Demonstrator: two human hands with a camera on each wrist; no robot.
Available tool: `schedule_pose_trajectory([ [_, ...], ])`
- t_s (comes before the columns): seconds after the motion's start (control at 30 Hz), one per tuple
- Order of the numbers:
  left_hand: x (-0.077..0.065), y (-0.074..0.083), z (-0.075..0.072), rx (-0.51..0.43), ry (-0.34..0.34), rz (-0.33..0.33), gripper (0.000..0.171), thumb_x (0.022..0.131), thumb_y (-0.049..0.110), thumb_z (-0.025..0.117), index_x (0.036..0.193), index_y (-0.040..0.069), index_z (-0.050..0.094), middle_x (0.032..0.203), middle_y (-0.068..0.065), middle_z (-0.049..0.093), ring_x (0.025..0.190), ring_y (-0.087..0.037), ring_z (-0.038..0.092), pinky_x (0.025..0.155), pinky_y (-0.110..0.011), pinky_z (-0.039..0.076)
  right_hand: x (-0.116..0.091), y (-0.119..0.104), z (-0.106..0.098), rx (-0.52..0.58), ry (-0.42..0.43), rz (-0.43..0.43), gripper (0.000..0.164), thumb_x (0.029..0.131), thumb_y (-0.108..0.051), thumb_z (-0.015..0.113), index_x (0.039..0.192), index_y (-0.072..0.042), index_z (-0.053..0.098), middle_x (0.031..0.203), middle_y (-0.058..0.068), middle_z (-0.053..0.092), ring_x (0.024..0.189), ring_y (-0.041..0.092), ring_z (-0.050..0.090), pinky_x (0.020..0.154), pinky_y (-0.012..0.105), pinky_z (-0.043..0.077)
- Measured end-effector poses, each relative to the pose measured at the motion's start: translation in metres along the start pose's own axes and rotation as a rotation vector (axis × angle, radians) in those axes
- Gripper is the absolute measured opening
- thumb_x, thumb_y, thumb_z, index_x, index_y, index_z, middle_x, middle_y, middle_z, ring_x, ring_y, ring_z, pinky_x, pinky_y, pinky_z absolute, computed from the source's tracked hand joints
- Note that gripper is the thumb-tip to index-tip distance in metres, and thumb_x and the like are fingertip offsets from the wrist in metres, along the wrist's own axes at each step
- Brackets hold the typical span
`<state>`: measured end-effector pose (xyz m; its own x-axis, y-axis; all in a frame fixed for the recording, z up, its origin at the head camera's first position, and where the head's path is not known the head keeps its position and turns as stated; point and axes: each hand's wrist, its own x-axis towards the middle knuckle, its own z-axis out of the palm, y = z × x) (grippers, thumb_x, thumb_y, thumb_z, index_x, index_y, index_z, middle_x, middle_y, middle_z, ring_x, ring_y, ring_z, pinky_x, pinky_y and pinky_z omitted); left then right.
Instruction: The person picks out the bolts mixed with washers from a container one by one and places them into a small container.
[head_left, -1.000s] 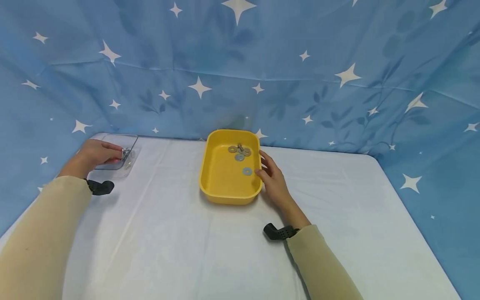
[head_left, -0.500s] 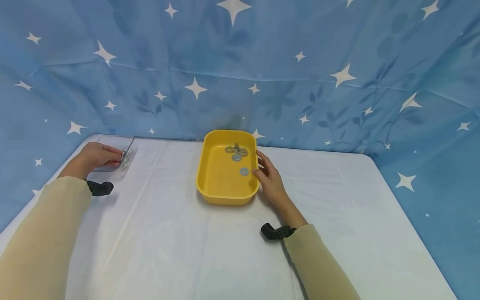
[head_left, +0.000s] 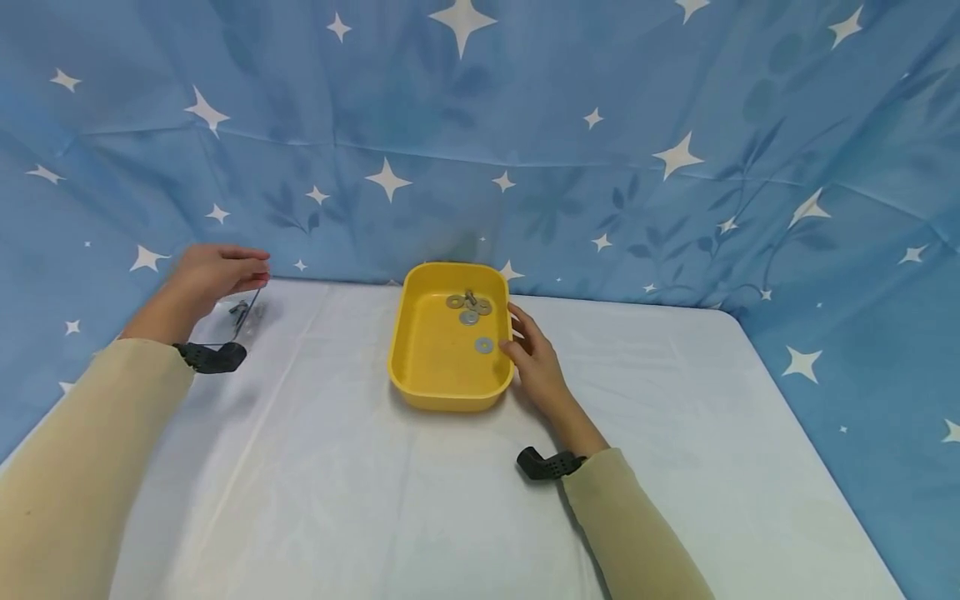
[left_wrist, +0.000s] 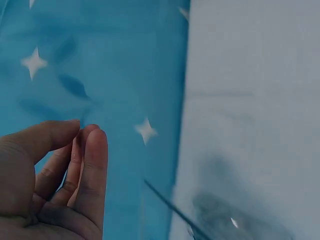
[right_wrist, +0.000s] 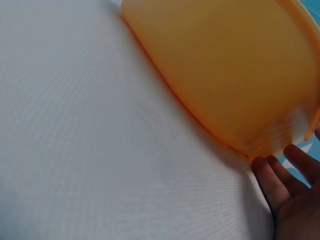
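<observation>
In the head view my left hand (head_left: 217,271) is raised over a clear plastic box (head_left: 249,321) at the far left, partly hidden by the hand and wrist strap. Its thumb and fingertips come together in the left wrist view, with nothing plainly visible between them. Small dark metal parts (head_left: 239,310) lie in the box. At the middle stands a yellow tray (head_left: 427,367). My right hand (head_left: 538,362) holds its right side, thumb at the rim and fingers (right_wrist: 272,182) against the outer wall. Inside the tray are several washers (head_left: 483,345) and a small bolt (head_left: 470,297).
A white cloth (head_left: 315,483) covers the table. Behind it hangs a blue curtain (head_left: 570,208) with white stars, close to the backs of the box and the tray.
My left hand has lifted up and slightly right, out of the clear box. My right hand stays on the yellow tray, and the head view has shifted a little.
</observation>
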<state>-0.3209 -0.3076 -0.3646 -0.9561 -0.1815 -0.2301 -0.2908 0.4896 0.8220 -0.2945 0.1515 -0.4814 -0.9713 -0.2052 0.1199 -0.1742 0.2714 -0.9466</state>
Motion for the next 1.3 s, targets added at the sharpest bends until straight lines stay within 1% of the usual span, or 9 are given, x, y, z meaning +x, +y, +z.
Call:
schedule_pose_trajectory([
  [0.1, -0.004, 0.023, 0.015, -0.058, -0.036, 0.050, 0.058, 0.101, 0.029, 0.062, 0.148, -0.002, 0.047, 0.082, 0.026, 0.064, 0.079, 0.009, 0.069, 0.084, -0.018, 0.060, 0.000, 0.000, 0.000, -0.002, 0.002, -0.001, 0.061, 0.101, -0.022, 0.053, 0.157, -0.032, 0.034, 0.159, 0.009, 0.044, 0.143, 0.032, 0.049, 0.119, 0.049, 0.041],
  [0.2, -0.006, 0.040, 0.030, -0.082, -0.068, 0.086, 0.056, 0.101, 0.027, 0.063, 0.146, -0.003, 0.049, 0.084, 0.023, 0.066, 0.081, 0.006, 0.070, 0.078, -0.014, 0.059, 0.000, 0.000, 0.000, -0.004, 0.003, 0.004, 0.061, 0.100, -0.022, 0.052, 0.157, -0.033, 0.034, 0.159, 0.009, 0.043, 0.143, 0.032, 0.048, 0.119, 0.048, 0.040],
  [0.33, -0.009, 0.062, 0.053, -0.055, -0.073, 0.120, 0.052, 0.100, 0.028, 0.065, 0.142, -0.001, 0.055, 0.107, 0.004, 0.071, 0.084, 0.003, 0.070, 0.078, -0.015, 0.059, 0.000, -0.001, 0.000, -0.002, 0.002, 0.010, 0.060, 0.100, -0.022, 0.052, 0.157, -0.033, 0.034, 0.159, 0.008, 0.043, 0.144, 0.031, 0.047, 0.119, 0.048, 0.040],
  [0.47, -0.013, 0.085, 0.082, -0.017, -0.093, 0.143, 0.046, 0.100, 0.026, 0.063, 0.138, 0.001, 0.060, 0.133, -0.018, 0.064, 0.092, -0.007, 0.071, 0.081, -0.019, 0.061, -0.001, -0.001, -0.001, -0.004, 0.004, 0.011, 0.060, 0.101, -0.023, 0.053, 0.157, -0.033, 0.034, 0.160, 0.008, 0.042, 0.144, 0.032, 0.047, 0.119, 0.048, 0.041],
  [0.63, -0.016, 0.108, 0.117, -0.028, -0.170, 0.144, 0.040, 0.100, 0.019, 0.063, 0.135, -0.001, 0.062, 0.134, -0.021, 0.062, 0.113, -0.028, 0.068, 0.089, -0.028, 0.061, -0.001, -0.001, -0.001, -0.001, -0.003, 0.000, 0.060, 0.101, -0.023, 0.053, 0.157, -0.034, 0.034, 0.160, 0.008, 0.042, 0.145, 0.032, 0.046, 0.119, 0.048, 0.041],
  [0.7, -0.017, 0.115, 0.130, -0.030, -0.197, 0.139, 0.038, 0.099, 0.017, 0.065, 0.133, -0.001, 0.063, 0.132, -0.021, 0.064, 0.115, -0.030, 0.067, 0.093, -0.033, 0.060, -0.001, 0.000, -0.001, 0.005, -0.009, -0.004, 0.060, 0.101, -0.023, 0.053, 0.157, -0.033, 0.034, 0.160, 0.009, 0.041, 0.145, 0.032, 0.046, 0.119, 0.049, 0.041],
  [0.83, -0.013, 0.123, 0.158, -0.047, -0.245, 0.141, 0.036, 0.097, 0.013, 0.066, 0.129, -0.003, 0.066, 0.128, -0.022, 0.066, 0.116, -0.032, 0.068, 0.100, -0.040, 0.057, -0.002, -0.001, -0.002, 0.010, -0.007, -0.004, 0.061, 0.101, -0.022, 0.053, 0.158, -0.033, 0.034, 0.160, 0.009, 0.042, 0.144, 0.033, 0.047, 0.118, 0.050, 0.041],
  [1.03, -0.007, 0.127, 0.198, -0.113, -0.287, 0.165, 0.036, 0.099, 0.012, 0.064, 0.130, -0.006, 0.064, 0.129, -0.028, 0.065, 0.117, -0.036, 0.067, 0.100, -0.041, 0.057, -0.002, 0.000, -0.002, 0.003, 0.006, 0.008, 0.061, 0.100, -0.022, 0.053, 0.157, -0.033, 0.034, 0.159, 0.009, 0.043, 0.143, 0.033, 0.049, 0.118, 0.049, 0.042],
  [1.3, 0.001, 0.124, 0.229, -0.134, -0.262, 0.166, 0.034, 0.098, 0.009, 0.063, 0.127, -0.009, 0.065, 0.121, -0.029, 0.069, 0.113, -0.039, 0.069, 0.101, -0.046, 0.056, -0.002, 0.000, -0.001, 0.002, 0.006, -0.026, 0.060, 0.100, -0.020, 0.053, 0.157, -0.029, 0.036, 0.157, 0.011, 0.045, 0.141, 0.033, 0.051, 0.117, 0.048, 0.043],
])
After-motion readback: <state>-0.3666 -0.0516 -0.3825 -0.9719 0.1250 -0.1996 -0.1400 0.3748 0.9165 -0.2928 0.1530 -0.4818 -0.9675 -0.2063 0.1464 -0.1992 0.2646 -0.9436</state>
